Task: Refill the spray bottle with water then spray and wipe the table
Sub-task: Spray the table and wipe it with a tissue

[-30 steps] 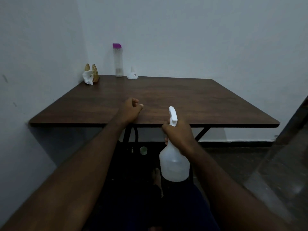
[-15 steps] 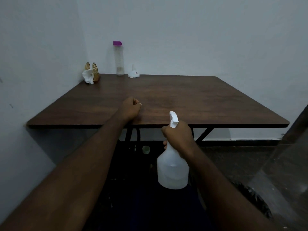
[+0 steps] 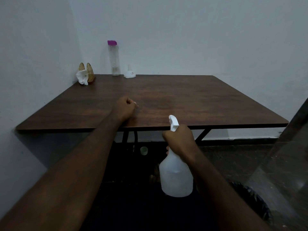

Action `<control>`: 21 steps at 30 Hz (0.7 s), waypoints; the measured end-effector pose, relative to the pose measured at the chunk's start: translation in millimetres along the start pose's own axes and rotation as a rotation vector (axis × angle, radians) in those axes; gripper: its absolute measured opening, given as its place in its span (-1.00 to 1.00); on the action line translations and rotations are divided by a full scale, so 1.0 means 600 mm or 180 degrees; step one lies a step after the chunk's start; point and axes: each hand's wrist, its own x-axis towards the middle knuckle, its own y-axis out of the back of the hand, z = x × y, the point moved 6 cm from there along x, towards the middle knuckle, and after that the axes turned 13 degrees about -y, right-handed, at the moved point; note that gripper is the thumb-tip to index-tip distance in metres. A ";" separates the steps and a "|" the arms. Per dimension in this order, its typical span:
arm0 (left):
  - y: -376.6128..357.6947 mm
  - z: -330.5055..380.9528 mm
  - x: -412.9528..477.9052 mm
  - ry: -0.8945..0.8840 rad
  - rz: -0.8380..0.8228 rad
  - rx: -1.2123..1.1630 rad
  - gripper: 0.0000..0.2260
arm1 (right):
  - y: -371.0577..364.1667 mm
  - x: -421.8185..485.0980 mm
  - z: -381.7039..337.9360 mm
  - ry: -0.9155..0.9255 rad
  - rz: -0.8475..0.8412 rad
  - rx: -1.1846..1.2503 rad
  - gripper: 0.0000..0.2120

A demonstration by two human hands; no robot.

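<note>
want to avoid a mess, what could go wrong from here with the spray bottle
1. The right hand holds the spray bottle by its neck beyond the near edge of the table, over the floor; a slip would likely drop it.
2. The tall purple-capped bottle and the funnel stand at the back of the table; a wide wipe could knock them over.
3. Spray might wet the tissue in the far-left corner.

Dark brown surface with reddish wood grain, on black legs. The spray bottle is cloudy translucent white, its trigger head solid white. At the back stand a clear water bottle capped in magenta, a white funnel, and a ribbed gold napkin holder with white tissue. The walls are pale grey-blue.
</note>
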 end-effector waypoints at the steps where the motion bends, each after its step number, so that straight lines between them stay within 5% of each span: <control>1: 0.000 -0.001 0.001 -0.0014 0.0026 0.0010 -0.83 | 0.000 0.001 -0.001 0.0005 -0.0019 -0.0006 -0.73; 21: -0.002 -0.003 0.013 -0.0203 0.0228 0.0152 -0.76 | 0.013 -0.011 -0.020 0.0280 0.0258 -0.0241 -0.79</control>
